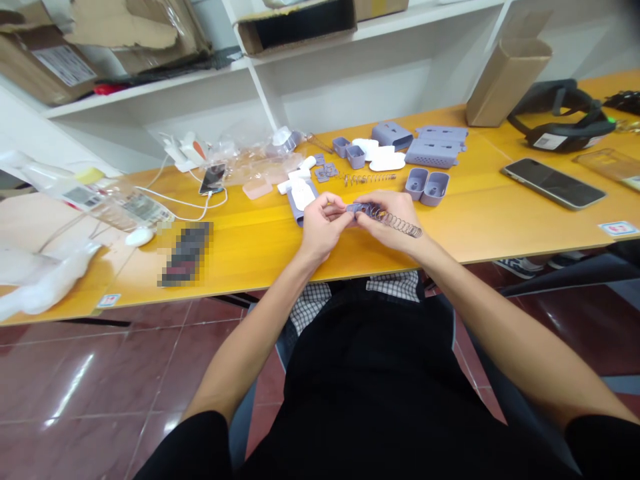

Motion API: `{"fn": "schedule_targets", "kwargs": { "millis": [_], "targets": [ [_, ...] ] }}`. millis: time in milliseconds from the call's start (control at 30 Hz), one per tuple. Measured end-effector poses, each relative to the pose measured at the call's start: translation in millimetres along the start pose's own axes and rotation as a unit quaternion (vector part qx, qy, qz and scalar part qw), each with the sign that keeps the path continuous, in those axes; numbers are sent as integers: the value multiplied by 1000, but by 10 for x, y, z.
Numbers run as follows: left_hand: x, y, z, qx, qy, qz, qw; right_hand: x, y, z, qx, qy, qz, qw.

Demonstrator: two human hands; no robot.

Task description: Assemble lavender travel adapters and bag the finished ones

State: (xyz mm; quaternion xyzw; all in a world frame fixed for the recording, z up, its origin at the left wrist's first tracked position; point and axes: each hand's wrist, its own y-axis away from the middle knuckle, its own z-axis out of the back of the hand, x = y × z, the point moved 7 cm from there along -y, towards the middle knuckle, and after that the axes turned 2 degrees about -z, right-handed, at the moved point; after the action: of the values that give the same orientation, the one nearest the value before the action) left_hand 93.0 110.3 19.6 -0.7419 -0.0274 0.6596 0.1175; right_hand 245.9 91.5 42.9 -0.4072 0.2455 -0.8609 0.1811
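Observation:
My left hand (320, 223) and my right hand (387, 220) meet over the front part of the yellow table (500, 220). Both are closed round a small lilac plastic part (354, 209) held between them. A long coiled metal spring (397, 223) runs from that part across my right hand towards the wrist. Just behind my left hand lies a lilac and white piece (301, 197). A second spring (369, 178) lies on the table further back.
Lilac cups (427, 185), lilac trays (435, 147) and white pieces (383, 157) lie behind my hands. A phone (553, 183) and a black headset (560, 120) are at the right. At the left are a charging phone (213, 179), clear plastic bags (95, 200) and shelves with cardboard boxes (300, 27).

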Motion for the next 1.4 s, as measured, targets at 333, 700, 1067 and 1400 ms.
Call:
{"fn": "schedule_targets", "kwargs": {
  "millis": [333, 700, 1067, 1400],
  "targets": [
    [32, -20, 26, 7, -28, 1, 1000, -191, 60, -124, 32, -112, -78, 990],
    [39, -47, 17, 45, 22, 28, 998, -199, 52, -178, 85, -342, -130, 927],
    [28, -47, 59, 6, 9, 11, 1000, -197, 72, -205, 138, -408, -140, 892],
    [42, -30, 33, 19, 54, 70, 996, -169, -2, -14, 29, -217, -12, 976]
  ]
}}
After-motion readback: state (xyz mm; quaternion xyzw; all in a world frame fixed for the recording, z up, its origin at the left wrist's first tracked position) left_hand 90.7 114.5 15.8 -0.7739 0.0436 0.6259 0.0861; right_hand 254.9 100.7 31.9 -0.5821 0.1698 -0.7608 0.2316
